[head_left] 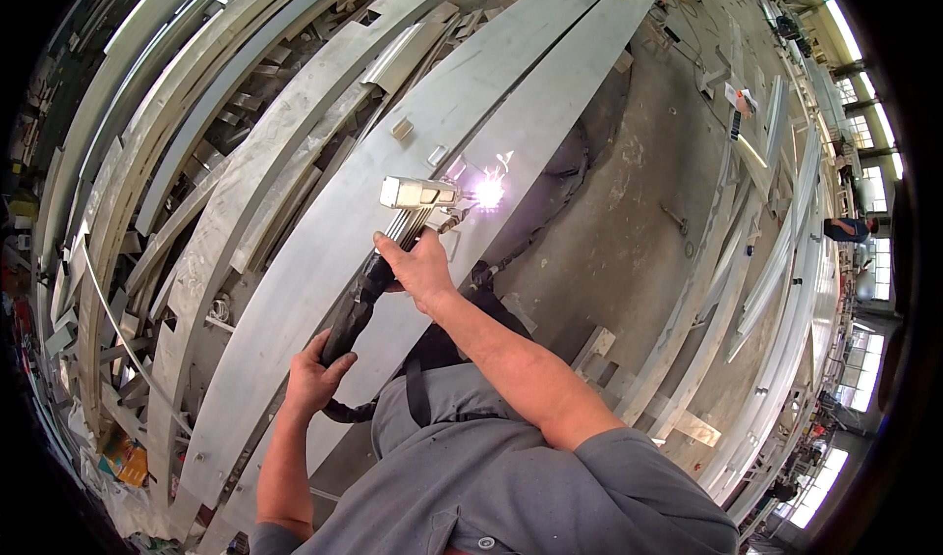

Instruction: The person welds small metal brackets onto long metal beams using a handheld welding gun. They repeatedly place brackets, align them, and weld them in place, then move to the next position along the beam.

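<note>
My right hand (pixel 424 268) is wrapped round the ribbed grip of a silver welding gun (pixel 417 194). Lower down, my left hand (pixel 316 373) grips the gun's black-sleeved cable (pixel 356 305). At the gun's tip a bright white and violet glow (pixel 487 192) throws off sparks and hides the spot beneath it. The glow lies over a long, flat grey metal beam (pixel 550 113). A second, similar beam (pixel 442 79) runs alongside, with a dark gap between them. A small metal block (pixel 402 129) and a small bracket (pixel 438 155) sit on the second beam.
More long metal beams (pixel 295 123) are stacked on the left, with offcuts among them. A black cable (pixel 555 216) trails to the right of the work, above the concrete floor (pixel 629 221). Further beams (pixel 722 309) lie at the right. Another person (pixel 850 229) stands at the far right.
</note>
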Motion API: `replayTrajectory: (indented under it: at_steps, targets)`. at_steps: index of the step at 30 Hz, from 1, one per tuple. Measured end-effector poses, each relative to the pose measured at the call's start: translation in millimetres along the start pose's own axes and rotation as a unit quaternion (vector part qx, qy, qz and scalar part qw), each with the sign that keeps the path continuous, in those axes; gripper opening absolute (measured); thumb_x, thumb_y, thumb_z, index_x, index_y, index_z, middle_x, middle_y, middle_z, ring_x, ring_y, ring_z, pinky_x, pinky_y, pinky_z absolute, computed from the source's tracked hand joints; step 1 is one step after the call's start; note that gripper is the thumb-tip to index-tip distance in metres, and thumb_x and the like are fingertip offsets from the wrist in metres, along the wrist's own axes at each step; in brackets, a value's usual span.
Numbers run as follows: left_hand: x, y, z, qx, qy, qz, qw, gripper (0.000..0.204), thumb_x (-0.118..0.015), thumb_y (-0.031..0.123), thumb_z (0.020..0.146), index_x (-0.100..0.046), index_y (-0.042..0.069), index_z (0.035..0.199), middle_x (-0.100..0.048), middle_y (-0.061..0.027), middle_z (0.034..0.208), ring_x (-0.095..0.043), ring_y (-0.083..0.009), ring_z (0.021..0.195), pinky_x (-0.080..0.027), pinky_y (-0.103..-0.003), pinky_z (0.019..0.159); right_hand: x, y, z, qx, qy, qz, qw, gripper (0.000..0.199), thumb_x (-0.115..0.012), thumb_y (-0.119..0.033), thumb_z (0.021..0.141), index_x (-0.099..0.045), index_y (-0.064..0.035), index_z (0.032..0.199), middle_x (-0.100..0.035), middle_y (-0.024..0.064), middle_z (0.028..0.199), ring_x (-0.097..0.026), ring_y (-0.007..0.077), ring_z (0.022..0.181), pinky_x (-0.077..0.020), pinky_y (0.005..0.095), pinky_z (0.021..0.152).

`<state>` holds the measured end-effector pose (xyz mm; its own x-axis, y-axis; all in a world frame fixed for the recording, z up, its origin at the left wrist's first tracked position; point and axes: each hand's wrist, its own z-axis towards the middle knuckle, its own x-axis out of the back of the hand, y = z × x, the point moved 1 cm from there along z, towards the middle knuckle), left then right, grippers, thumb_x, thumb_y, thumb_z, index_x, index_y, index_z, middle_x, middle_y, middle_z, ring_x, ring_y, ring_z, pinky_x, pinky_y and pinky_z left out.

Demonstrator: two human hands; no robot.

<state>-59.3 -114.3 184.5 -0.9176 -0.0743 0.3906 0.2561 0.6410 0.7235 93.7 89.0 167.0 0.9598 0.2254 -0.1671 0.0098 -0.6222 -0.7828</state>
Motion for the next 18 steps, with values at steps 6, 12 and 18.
replayTrajectory:
  at_steps: [6, 12, 18]
  targets:
    - [0.8, -7.4, -1.7, 0.002, 0.002, -0.009, 1.0, 0.054, -0.082, 0.02, 0.086, -0.062, 0.002, 0.132, -0.071, -0.0044, 0.09, -0.062, -0.0115, 0.08, -0.053, -0.03, 0.077, -2.9, 0.8, -3.7, -0.001, 0.004, -0.001, 1.0, 0.05, -0.078, -0.028, 0.087, -0.047, 0.0028, 0.113, -0.062, 0.0122, 0.097, -0.069, 0.0183, 0.076, -0.0645, 0.039, 0.056]
    - [2.3, -7.7, -4.6, 0.004, 0.005, -0.004, 1.0, 0.055, -0.083, 0.019, 0.085, -0.061, 0.002, 0.133, -0.071, -0.0044, 0.09, -0.062, -0.0114, 0.08, -0.053, -0.03, 0.077, -3.9, 13.5, -0.1, 0.007, 0.007, 0.002, 1.0, 0.049, -0.077, -0.027, 0.087, -0.047, 0.0028, 0.112, -0.063, 0.0107, 0.093, -0.069, 0.0172, 0.073, -0.064, 0.0382, 0.055]
    - [6.1, -8.9, -11.8, 0.007, 0.005, 0.03, 1.0, 0.057, -0.083, 0.02, 0.085, -0.06, 0.0, 0.133, -0.072, -0.0082, 0.092, -0.064, -0.0131, 0.083, -0.054, -0.031, 0.08, -2.7, 16.5, -6.1, 0.039, 0.026, -0.057, 0.997, 0.056, -0.079, -0.025, 0.085, -0.046, 0.0069, 0.117, -0.062, 0.0123, 0.094, -0.067, 0.0159, 0.073, -0.0606, 0.0332, 0.049]
